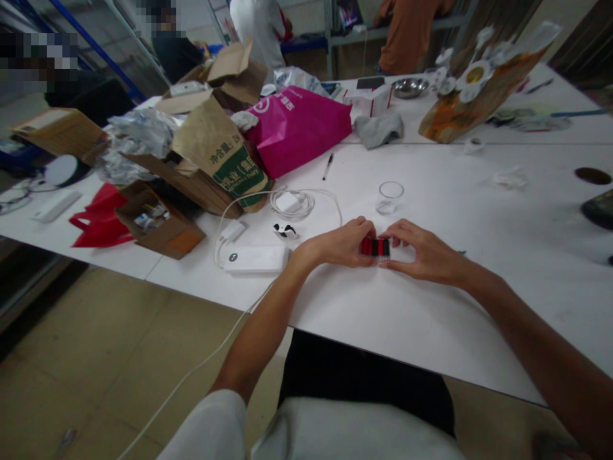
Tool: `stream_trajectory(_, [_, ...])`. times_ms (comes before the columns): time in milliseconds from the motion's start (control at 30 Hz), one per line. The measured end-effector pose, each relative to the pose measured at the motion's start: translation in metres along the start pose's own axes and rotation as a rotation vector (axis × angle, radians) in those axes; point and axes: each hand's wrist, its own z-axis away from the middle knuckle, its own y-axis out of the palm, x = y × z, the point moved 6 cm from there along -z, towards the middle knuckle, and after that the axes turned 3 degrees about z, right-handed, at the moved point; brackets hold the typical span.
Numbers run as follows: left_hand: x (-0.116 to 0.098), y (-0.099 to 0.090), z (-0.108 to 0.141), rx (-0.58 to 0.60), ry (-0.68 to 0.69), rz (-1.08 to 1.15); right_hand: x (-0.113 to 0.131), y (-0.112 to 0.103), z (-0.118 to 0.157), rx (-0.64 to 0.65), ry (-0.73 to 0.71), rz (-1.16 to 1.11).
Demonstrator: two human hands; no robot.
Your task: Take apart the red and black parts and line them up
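On the white table point(479, 332), a short row of small red and black upright pieces point(376, 247) lies between my hands. They may be small cylinders; their exact kind is too blurred to tell. My left hand point(342, 244) is closed around the left end of the row, covering part of it. From the other side, my right hand point(424, 252) holds the right end between thumb and fingers, with a gap inside the curled hand. A clear round container point(390, 198) stands just beyond my fingers.
Left of my hands lie a white power bank point(256, 258), a coiled white cable point(293, 204) and a small black-and-white object point(285, 230). Farther back are a pen point(328, 167), a magenta bag point(301, 131), a brown paper bag point(223, 153) and a cardboard box point(165, 233). Several people are beyond the table.
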Motion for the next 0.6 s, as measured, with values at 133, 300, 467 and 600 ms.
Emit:
stream_trajectory(133, [0.0, 0.0, 0.0, 0.001, 0.009, 0.004, 0.0, 0.0, 0.0, 0.005, -0.006, 0.004])
stream_trajectory(300, [0.002, 0.001, -0.001, -0.001, 0.0, 0.001, 0.0, -0.001, 0.0, 0.002, 0.004, 0.002])
stream_trajectory(467, [0.002, 0.001, 0.0, 0.0, 0.002, 0.009, 0.0, 0.001, 0.0, 0.004, 0.014, 0.014])
stream_trajectory(600, [0.001, -0.007, 0.002, -0.03, -0.004, 0.024, 0.003, -0.012, 0.001, -0.02, 0.015, 0.007])
